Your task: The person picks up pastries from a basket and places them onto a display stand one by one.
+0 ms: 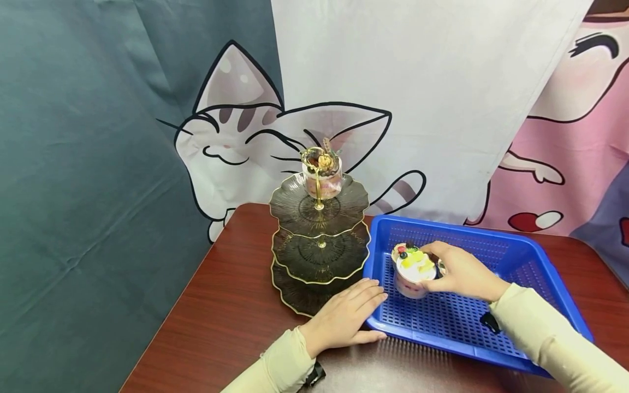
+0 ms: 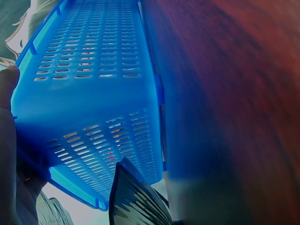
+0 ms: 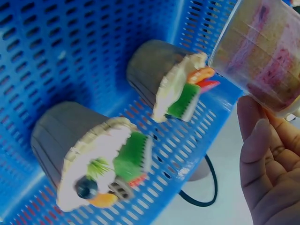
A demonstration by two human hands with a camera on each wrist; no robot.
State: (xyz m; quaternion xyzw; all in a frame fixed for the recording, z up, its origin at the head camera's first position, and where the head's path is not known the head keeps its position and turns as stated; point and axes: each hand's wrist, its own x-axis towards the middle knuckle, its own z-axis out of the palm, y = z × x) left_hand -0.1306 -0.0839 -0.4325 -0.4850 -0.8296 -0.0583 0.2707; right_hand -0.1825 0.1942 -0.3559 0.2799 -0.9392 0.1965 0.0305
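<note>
My right hand pinches a clear dessert cup between thumb and fingers, inside the blue basket. The cup has pink layers, white cream and fruit pieces on top. From the right wrist view, the cup is tilted, with fingertips against it. My left hand rests with extended fingers on the basket's left rim. Left of the basket stands a dark three-tier plate stand with gold edges. Another layered dessert cup, topped with nuts, sits on its top plate behind the gold handle.
Two fruit-topped desserts in brown fluted cups, one nearer and one farther, lie in the basket in the right wrist view. The reddish-brown table carries everything. A cat-print curtain hangs close behind it.
</note>
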